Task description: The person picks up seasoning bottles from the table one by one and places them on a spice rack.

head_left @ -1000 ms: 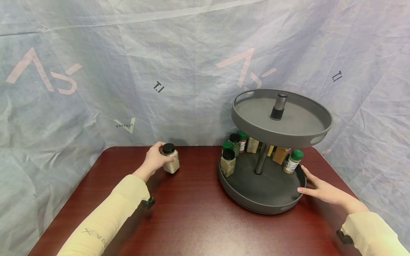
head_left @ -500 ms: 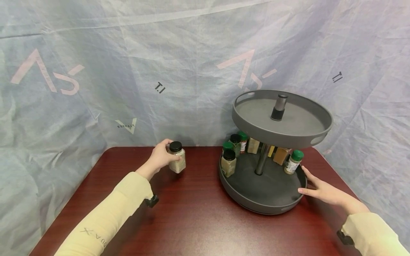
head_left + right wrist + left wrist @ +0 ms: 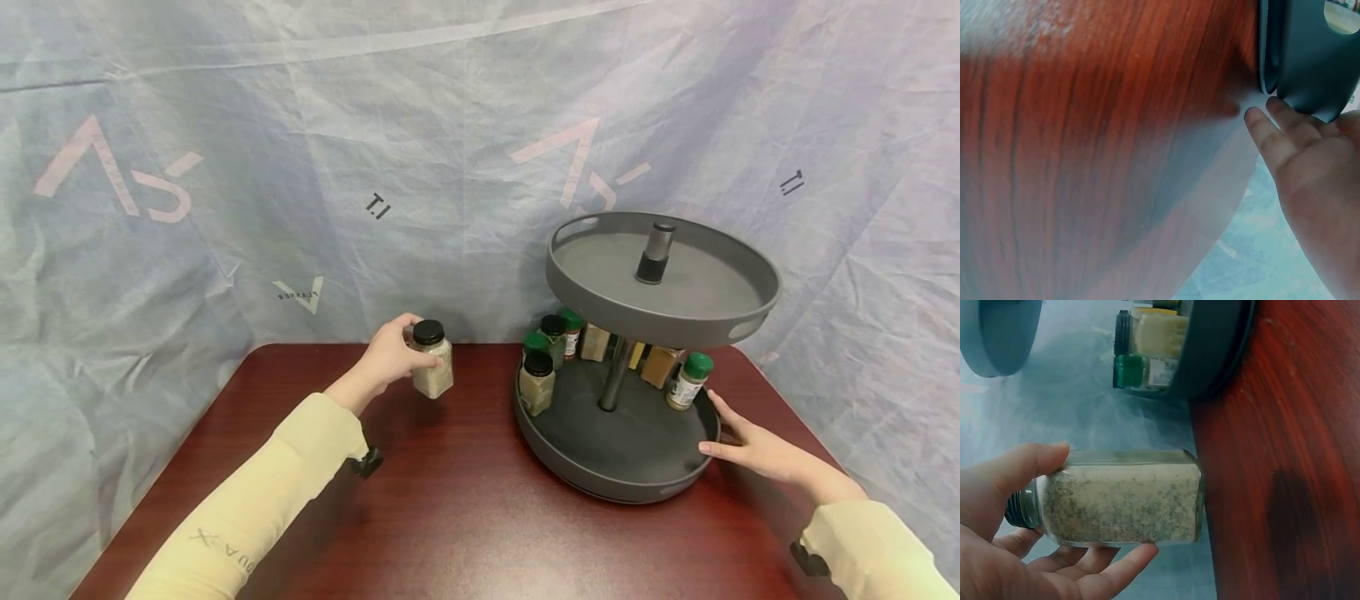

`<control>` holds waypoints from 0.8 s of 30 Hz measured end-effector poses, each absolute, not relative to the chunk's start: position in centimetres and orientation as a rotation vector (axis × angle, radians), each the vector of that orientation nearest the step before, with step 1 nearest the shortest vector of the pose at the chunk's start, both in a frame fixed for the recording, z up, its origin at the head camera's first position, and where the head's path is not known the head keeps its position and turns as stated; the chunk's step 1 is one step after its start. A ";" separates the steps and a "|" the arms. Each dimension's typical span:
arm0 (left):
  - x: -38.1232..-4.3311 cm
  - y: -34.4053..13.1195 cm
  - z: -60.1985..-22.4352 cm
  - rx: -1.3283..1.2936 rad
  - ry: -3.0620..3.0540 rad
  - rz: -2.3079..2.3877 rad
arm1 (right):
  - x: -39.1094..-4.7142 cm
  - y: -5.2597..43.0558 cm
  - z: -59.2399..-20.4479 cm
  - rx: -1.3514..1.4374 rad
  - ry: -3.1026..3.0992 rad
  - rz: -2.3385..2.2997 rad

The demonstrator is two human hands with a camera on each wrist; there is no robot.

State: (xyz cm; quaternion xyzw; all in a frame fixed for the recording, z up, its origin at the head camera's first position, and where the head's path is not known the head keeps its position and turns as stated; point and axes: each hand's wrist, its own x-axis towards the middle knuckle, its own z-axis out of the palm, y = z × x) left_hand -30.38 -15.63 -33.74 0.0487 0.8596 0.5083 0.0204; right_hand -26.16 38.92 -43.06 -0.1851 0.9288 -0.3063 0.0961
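Observation:
In my left hand (image 3: 392, 357) is a square glass spice jar (image 3: 1124, 503) with a black lid and pale, green-flecked contents. Thumb and fingers grip it from opposite sides, and it hangs upright above the table, left of a two-tier turntable. My right hand (image 3: 767, 450) rests at the right side of the dark grey lower tray (image 3: 637, 490), its fingers fairly straight along the outer wall and its thumb at the rim. Around that tray's left and back stand several spice jars, among them a black-lidded jar (image 3: 537, 388) and, near my right hand, a green-lidded jar (image 3: 686, 387).
The upper tray (image 3: 660, 327) overhangs the back of the lower one, joined by a central post (image 3: 615, 375). Everything stands on a reddish-brown table (image 3: 450, 517). A grey printed cloth (image 3: 450, 167) hangs right behind the table's back edge.
My left hand has carried the spice jar to the right and upward, away from the tabletop and closer to the turntable. My right hand stays at the lower tray's edge.

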 end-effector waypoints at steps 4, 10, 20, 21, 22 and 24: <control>-30.3 -15.0 -33.1 0.167 2.645 1.599 | -26.1 38.9 -43.1 -0.554 2.763 -0.912; -30.3 -13.9 -32.2 0.203 2.634 1.606 | -26.1 39.0 -43.4 -0.552 2.773 -0.923; -29.9 -11.3 -30.5 0.318 2.607 1.561 | -25.9 39.2 -43.7 -0.564 2.770 -1.010; -29.8 -11.0 -30.4 0.325 2.601 1.562 | -25.9 39.2 -43.7 -0.572 2.767 -1.032; -29.7 -10.8 -30.3 0.332 2.599 1.559 | -25.9 39.2 -43.7 -0.580 2.764 -1.051; -29.6 -10.3 -30.1 0.343 2.595 1.550 | -25.9 39.2 -43.8 -0.593 2.758 -1.078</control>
